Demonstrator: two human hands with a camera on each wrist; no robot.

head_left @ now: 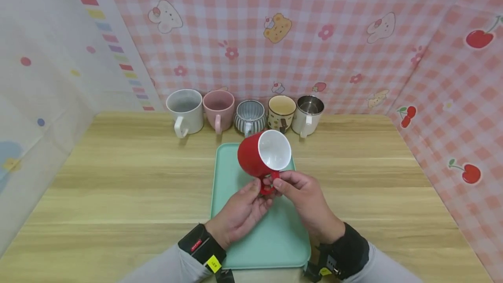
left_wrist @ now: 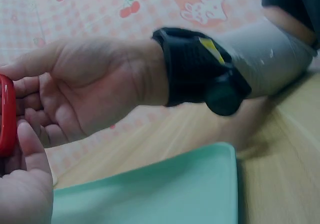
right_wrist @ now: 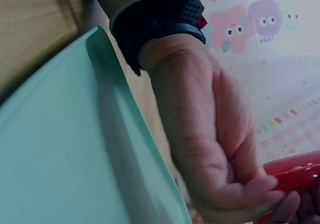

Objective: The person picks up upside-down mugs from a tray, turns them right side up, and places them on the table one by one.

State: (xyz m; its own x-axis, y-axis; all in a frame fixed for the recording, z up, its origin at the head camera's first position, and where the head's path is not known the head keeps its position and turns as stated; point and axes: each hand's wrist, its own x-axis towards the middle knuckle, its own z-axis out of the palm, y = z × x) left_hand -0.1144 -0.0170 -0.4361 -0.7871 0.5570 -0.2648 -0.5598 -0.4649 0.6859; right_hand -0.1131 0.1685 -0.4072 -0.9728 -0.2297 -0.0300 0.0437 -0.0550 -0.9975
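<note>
Both hands hold a red mug (head_left: 249, 156) with a white inside above the green tray (head_left: 259, 243). Its mouth tilts toward the upper right, and its handle (head_left: 266, 191) points down toward the person. My left hand (head_left: 240, 213) pinches the handle from the left between thumb and fingers. From the right, my right hand (head_left: 308, 200) grips the same handle, its thumb on the near side. In the left wrist view the red handle (left_wrist: 7, 116) shows at the left edge between both hands. The right wrist view catches part of the red mug (right_wrist: 295, 171) by the fingertips.
Along the back of the wooden table (head_left: 129, 178) stand a large white mug (head_left: 192, 119), a pink mug (head_left: 225, 117), a grey ribbed cup (head_left: 257, 123), a cream patterned mug (head_left: 276, 120) and a white steel-lined mug (head_left: 302, 121). A pink checked cloth (head_left: 251, 64) hangs behind them.
</note>
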